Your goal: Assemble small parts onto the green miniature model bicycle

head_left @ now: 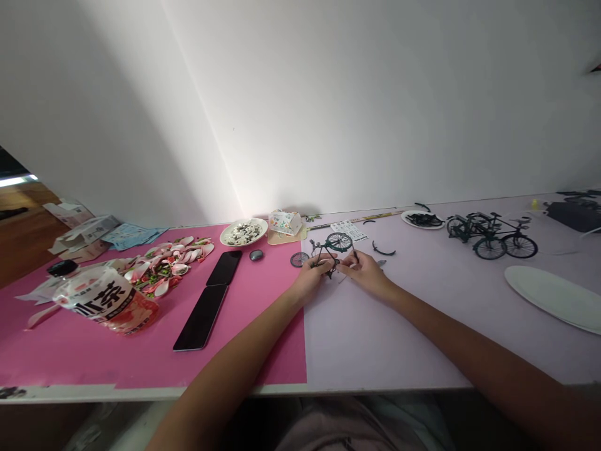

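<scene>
A small dark model bicycle (339,242), partly built, is held between my two hands above the table, with one wheel uppermost. My left hand (313,277) is closed on the lower part of its frame, thumb and fingers pinched together. From the other side my right hand (367,274) pinches at the bicycle, and a thin dark piece shows by its fingertips. The exact grip points are hidden by the fingers. A loose spoked wheel (299,259) lies just left of my left hand. Beyond my right hand rests a curved black part (384,249).
Finished-looking model bicycles (491,235) stand at right, near a white oval plate (554,294). A small plate (422,219) holds black parts. Leftward are two dark phone-like slabs (201,317), a drink bottle (107,300), pink petal-like pieces (181,257) and a filled plate (243,232).
</scene>
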Action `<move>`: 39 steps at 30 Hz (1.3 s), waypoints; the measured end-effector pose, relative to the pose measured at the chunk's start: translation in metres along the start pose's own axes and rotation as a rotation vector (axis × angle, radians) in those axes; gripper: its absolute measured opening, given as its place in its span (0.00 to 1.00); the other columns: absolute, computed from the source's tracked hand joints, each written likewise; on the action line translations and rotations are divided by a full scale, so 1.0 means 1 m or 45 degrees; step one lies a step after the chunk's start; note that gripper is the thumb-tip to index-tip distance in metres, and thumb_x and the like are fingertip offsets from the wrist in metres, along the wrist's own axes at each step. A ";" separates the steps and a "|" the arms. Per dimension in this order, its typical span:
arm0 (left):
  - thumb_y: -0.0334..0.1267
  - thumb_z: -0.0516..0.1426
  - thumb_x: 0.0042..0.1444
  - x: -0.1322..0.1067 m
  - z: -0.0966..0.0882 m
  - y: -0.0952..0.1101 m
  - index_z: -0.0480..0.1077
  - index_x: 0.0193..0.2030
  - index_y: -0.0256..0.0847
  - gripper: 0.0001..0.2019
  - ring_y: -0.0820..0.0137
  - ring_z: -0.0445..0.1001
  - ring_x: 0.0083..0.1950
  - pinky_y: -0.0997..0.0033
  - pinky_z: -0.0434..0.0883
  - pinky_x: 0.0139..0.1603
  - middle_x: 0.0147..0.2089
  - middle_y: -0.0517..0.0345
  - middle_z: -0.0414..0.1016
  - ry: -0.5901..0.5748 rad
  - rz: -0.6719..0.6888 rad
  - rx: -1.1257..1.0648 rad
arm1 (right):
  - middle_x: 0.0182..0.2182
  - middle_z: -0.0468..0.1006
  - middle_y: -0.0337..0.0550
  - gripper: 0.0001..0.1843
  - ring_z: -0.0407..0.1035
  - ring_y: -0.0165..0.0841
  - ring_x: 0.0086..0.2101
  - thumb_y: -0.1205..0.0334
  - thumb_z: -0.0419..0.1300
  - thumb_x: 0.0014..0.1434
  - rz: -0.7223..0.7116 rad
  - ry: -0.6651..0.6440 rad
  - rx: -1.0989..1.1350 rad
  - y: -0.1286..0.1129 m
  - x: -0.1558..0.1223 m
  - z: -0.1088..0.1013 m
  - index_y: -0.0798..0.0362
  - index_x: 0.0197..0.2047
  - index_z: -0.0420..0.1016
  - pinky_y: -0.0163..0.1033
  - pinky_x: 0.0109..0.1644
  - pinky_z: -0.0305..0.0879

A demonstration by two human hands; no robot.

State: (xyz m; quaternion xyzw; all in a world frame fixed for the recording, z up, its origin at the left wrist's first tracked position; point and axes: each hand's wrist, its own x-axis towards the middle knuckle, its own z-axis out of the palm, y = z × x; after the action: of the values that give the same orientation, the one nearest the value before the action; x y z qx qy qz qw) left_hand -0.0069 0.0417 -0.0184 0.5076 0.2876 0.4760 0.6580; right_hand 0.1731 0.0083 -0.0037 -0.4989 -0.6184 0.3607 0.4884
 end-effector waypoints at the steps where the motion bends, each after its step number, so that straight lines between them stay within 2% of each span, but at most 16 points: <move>1: 0.45 0.71 0.47 0.000 0.000 0.000 0.78 0.45 0.38 0.20 0.70 0.73 0.36 0.72 0.64 0.36 0.37 0.54 0.78 -0.007 0.003 -0.010 | 0.31 0.76 0.40 0.28 0.69 0.35 0.32 0.39 0.70 0.51 0.000 -0.002 0.000 0.000 -0.001 0.000 0.48 0.30 0.58 0.39 0.35 0.66; 5: 0.47 0.72 0.47 -0.001 -0.001 0.004 0.78 0.47 0.39 0.22 0.71 0.72 0.34 0.72 0.63 0.34 0.37 0.53 0.78 -0.001 -0.037 -0.004 | 0.34 0.78 0.42 0.26 0.69 0.37 0.34 0.39 0.69 0.53 -0.033 -0.006 -0.066 -0.005 -0.002 -0.003 0.48 0.31 0.62 0.41 0.38 0.66; 8: 0.49 0.72 0.47 -0.002 0.000 0.009 0.78 0.48 0.39 0.24 0.69 0.74 0.36 0.71 0.64 0.36 0.41 0.50 0.81 0.043 -0.057 0.026 | 0.32 0.77 0.41 0.26 0.71 0.39 0.35 0.38 0.67 0.55 -0.109 0.037 -0.109 -0.011 0.001 -0.011 0.47 0.30 0.59 0.42 0.40 0.67; 13: 0.48 0.72 0.45 0.000 -0.001 0.019 0.78 0.47 0.39 0.25 0.62 0.76 0.49 0.66 0.66 0.47 0.50 0.43 0.82 0.142 -0.067 -0.031 | 0.29 0.72 0.40 0.24 0.73 0.41 0.39 0.44 0.60 0.62 -0.255 0.260 -0.227 -0.011 0.016 -0.037 0.46 0.29 0.51 0.42 0.43 0.64; 16: 0.47 0.71 0.47 0.002 -0.005 0.026 0.77 0.47 0.39 0.22 0.64 0.75 0.48 0.66 0.66 0.46 0.51 0.43 0.81 0.199 -0.019 -0.019 | 0.29 0.68 0.38 0.21 0.70 0.39 0.36 0.49 0.58 0.63 -0.323 0.415 -0.382 -0.006 0.024 -0.049 0.46 0.29 0.49 0.42 0.41 0.62; 19: 0.45 0.70 0.48 0.004 -0.010 0.034 0.77 0.47 0.39 0.21 0.66 0.74 0.47 0.67 0.65 0.46 0.52 0.44 0.81 0.218 0.006 -0.057 | 0.30 0.69 0.40 0.18 0.67 0.38 0.34 0.52 0.57 0.63 -0.308 0.423 -0.493 -0.002 0.027 -0.055 0.46 0.29 0.50 0.42 0.40 0.61; 21: 0.45 0.69 0.48 0.005 -0.013 0.038 0.77 0.46 0.39 0.20 0.68 0.73 0.45 0.68 0.65 0.44 0.51 0.45 0.81 0.255 0.010 -0.069 | 0.31 0.71 0.41 0.18 0.66 0.39 0.33 0.52 0.59 0.61 -0.253 0.333 -0.636 -0.001 0.028 -0.058 0.46 0.29 0.53 0.42 0.38 0.60; 25: 0.45 0.68 0.49 0.006 -0.016 0.041 0.77 0.45 0.39 0.18 0.68 0.73 0.44 0.68 0.65 0.43 0.51 0.45 0.81 0.290 0.010 -0.062 | 0.33 0.74 0.45 0.18 0.66 0.40 0.31 0.49 0.69 0.52 -0.084 -0.103 -0.925 -0.001 0.025 -0.070 0.47 0.28 0.64 0.42 0.33 0.59; 27: 0.44 0.68 0.49 0.006 -0.016 0.040 0.77 0.44 0.39 0.18 0.68 0.73 0.44 0.68 0.65 0.43 0.50 0.45 0.81 0.292 0.012 -0.055 | 0.34 0.75 0.46 0.18 0.67 0.40 0.30 0.50 0.72 0.47 -0.034 -0.242 -0.990 -0.001 0.024 -0.077 0.47 0.27 0.67 0.41 0.31 0.59; 31: 0.45 0.68 0.48 0.006 -0.014 0.036 0.78 0.43 0.38 0.17 0.68 0.73 0.43 0.68 0.65 0.43 0.50 0.44 0.81 0.284 0.009 -0.055 | 0.33 0.76 0.45 0.17 0.68 0.39 0.30 0.53 0.71 0.47 0.061 -0.378 -1.042 0.000 0.024 -0.085 0.47 0.27 0.65 0.41 0.29 0.58; 35: 0.44 0.68 0.49 0.005 -0.011 0.034 0.78 0.44 0.38 0.18 0.68 0.73 0.44 0.69 0.65 0.44 0.50 0.44 0.81 0.286 -0.032 -0.044 | 0.34 0.76 0.42 0.17 0.68 0.37 0.32 0.54 0.68 0.49 0.102 -0.486 -1.008 -0.004 0.022 -0.085 0.48 0.30 0.63 0.39 0.32 0.58; 39: 0.44 0.68 0.49 0.003 -0.011 0.033 0.78 0.45 0.38 0.18 0.67 0.73 0.46 0.68 0.65 0.44 0.51 0.43 0.81 0.277 -0.046 -0.012 | 0.37 0.76 0.42 0.15 0.69 0.36 0.34 0.55 0.66 0.52 0.124 -0.501 -1.011 -0.013 0.018 -0.079 0.48 0.33 0.61 0.38 0.33 0.59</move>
State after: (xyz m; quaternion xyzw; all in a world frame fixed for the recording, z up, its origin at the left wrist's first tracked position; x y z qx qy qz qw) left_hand -0.0261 0.0502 0.0091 0.4445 0.3645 0.5177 0.6337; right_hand 0.2453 0.0194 0.0334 -0.5982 -0.7659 0.2062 0.1144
